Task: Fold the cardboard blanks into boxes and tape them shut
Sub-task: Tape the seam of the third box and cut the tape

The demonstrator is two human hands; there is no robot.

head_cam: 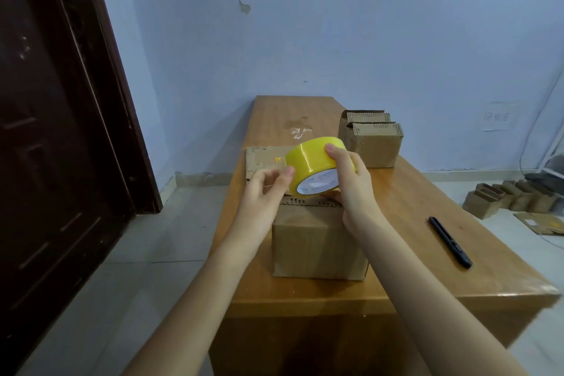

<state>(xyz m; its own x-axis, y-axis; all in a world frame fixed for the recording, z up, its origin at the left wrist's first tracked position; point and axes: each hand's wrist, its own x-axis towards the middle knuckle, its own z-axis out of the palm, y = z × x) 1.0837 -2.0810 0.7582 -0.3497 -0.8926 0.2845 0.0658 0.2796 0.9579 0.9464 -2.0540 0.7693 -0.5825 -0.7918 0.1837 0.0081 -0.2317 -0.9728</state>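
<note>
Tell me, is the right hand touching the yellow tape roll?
Touching. The head view shows the right hand with fingers curled round the yellow tape roll.

The right hand (351,189) gripped a yellow tape roll (317,166) above a box (317,247) on the table (412,192). The left hand (265,189) pinched at the roll's edge. A black pen (450,242) lay to the right.

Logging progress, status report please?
Right hand grips tape roll; left hand picks at its edge. Box below, untaped. Nothing in the way.
</note>
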